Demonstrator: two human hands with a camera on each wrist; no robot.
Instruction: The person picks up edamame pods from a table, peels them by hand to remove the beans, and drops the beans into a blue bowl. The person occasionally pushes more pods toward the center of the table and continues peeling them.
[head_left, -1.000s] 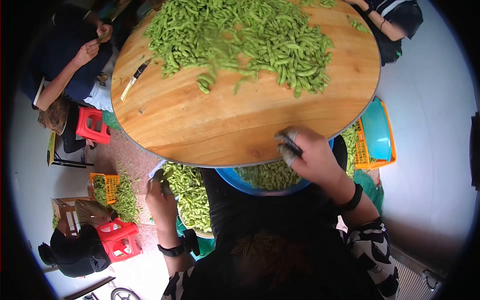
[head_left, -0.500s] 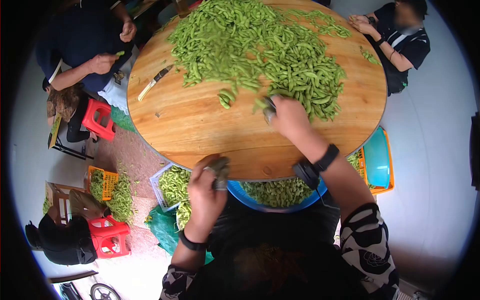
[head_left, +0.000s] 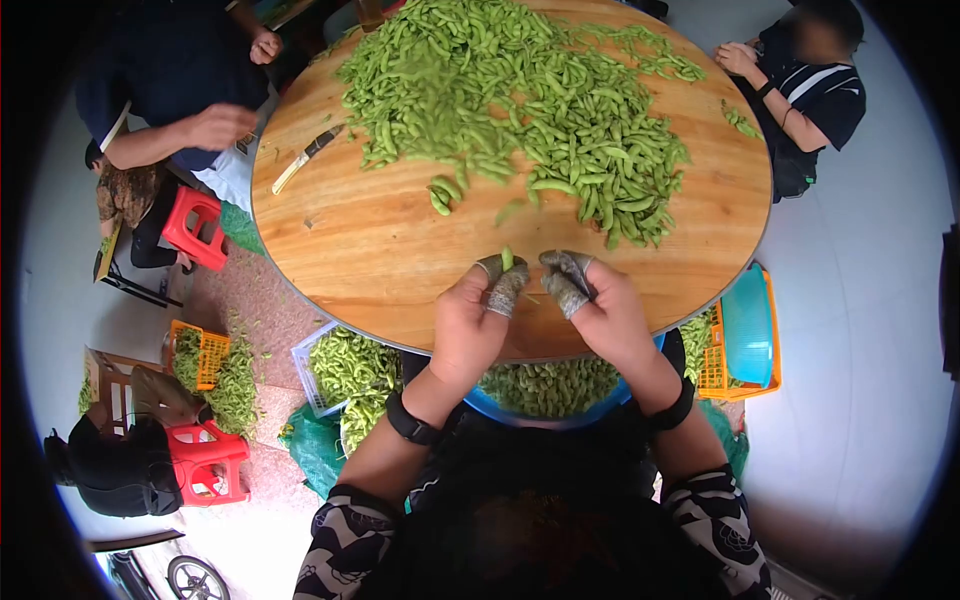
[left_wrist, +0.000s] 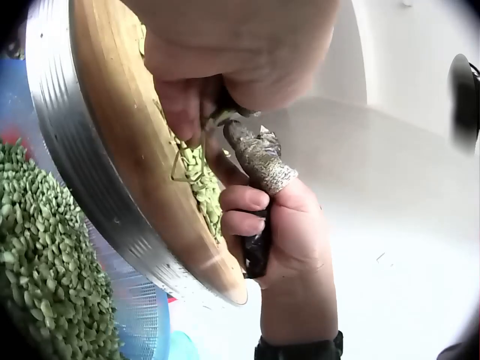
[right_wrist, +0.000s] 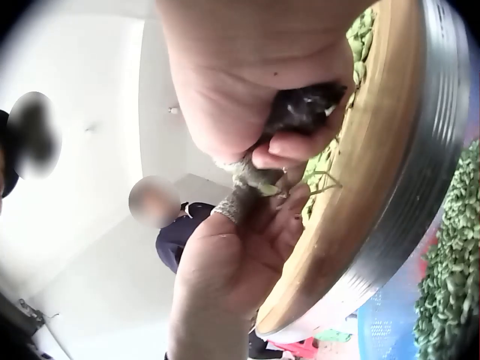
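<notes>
Tabletop (head_left: 400, 250): wood, smooth, low sheen, grain exposed. Edge band (left_wrist: 64, 105): metal, ridged, glossy. Basket (left_wrist: 154, 322) below near edge: blue plastic, perforated. Bean pods (head_left: 600, 130) toward far edge: matt skins. Finger coverings (left_wrist: 262, 161) above near edge: rough, speckled, cloth-like. Stools (head_left: 186, 225) beyond left edge: smooth red plastic. Sleeves (head_left: 350, 525): printed cloth.

The round wooden table (head_left: 400, 240) (pale-grained, with a ridged metal edge) carries a broad heap of green pods (head_left: 600, 150) across its far half. A small cluster (head_left: 441, 193) lies just nearer, a black-and-pale knife (head_left: 307, 160) to the left. One blurred pod (head_left: 510, 212) perhaps rests between cluster and heap.
</notes>
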